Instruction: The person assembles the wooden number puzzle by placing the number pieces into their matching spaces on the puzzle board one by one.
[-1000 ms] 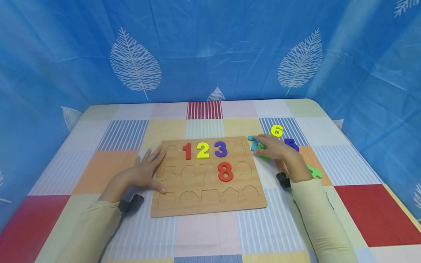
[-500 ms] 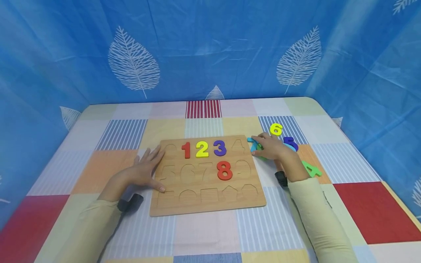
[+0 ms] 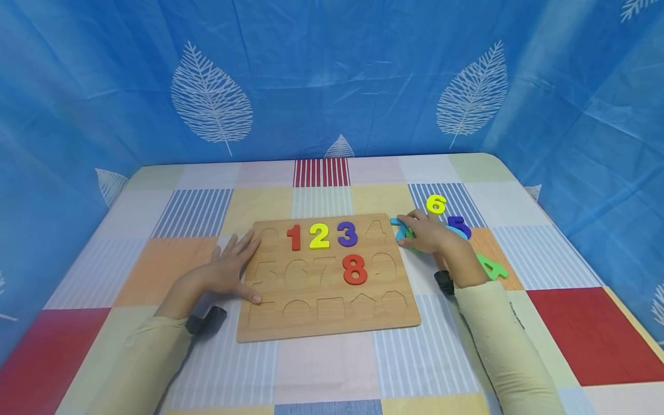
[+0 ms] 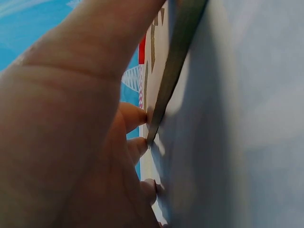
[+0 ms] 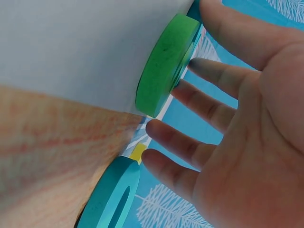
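Left hand (image 3: 228, 272) splayed, board (image 3: 332, 291) at its three o'clock, right hand (image 3: 429, 233), grip unclear, light-blue piece (image 3: 400, 232) at its nine o'clock

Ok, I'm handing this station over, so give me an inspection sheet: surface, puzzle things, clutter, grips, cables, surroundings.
Surface: patchwork-patterned cloth.
Board: wooden board; red 1, yellow 2, purple 3 and red 8 on it.
Loose pieces: yellow 6, purple 5, green 4, another green piece and two light-blue pieces, right of the board.
Clutter: nothing seen.
Left grip: fingers spread, at the board's left edge.
Right grip: at the other green piece and one light-blue piece; whether it holds either is unclear.
Cables: nothing seen for certain; a black device sits at each wrist.
Surroundings: blue curtain with white leaf print.
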A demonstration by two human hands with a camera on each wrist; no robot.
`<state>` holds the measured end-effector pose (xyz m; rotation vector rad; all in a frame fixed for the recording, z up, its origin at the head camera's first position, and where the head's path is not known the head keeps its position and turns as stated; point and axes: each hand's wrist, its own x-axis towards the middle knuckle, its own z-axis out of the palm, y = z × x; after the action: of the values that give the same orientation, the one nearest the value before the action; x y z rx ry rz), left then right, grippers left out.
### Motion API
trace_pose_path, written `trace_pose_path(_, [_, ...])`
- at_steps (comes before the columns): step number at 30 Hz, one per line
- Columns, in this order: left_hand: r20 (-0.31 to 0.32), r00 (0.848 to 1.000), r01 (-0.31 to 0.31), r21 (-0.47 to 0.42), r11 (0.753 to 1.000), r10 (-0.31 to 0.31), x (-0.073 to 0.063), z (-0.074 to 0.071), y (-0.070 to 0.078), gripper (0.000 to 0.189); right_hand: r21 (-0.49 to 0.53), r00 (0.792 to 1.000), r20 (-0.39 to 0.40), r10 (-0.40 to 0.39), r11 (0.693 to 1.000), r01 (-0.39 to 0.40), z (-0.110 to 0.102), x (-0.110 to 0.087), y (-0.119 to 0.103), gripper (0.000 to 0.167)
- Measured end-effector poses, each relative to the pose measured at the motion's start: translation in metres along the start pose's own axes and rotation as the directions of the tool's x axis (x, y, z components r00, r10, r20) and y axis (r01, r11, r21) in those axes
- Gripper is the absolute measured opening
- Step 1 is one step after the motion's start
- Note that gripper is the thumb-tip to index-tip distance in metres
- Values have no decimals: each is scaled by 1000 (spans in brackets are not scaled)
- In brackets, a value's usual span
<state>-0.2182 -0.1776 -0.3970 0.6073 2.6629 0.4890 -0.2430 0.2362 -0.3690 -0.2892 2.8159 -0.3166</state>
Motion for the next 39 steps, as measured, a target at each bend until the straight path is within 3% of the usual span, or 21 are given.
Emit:
trace_pose_path(15, [0, 1000, 9, -6, 1000, -9, -1, 1, 0, 130, -3, 1000, 9, -3, 1000, 3, -1, 0, 1, 67])
trace_pose_path(25, [2, 1000, 10, 1, 1000, -10, 1, 2, -1, 131, -9, 998, -60, -31, 999, 31, -4, 1, 3, 68])
trace_pose_path(35, [1, 1000, 16, -1, 1000, -16, 0, -1, 2, 129, -41, 985, -125, -117, 993, 112, -8, -7, -22, 65])
trace_pose_path(39, [-5, 1000, 11, -1, 1000, -11, 0, -1, 3, 129, -24, 986, -123, -116, 993, 114, -5, -8, -33, 66])
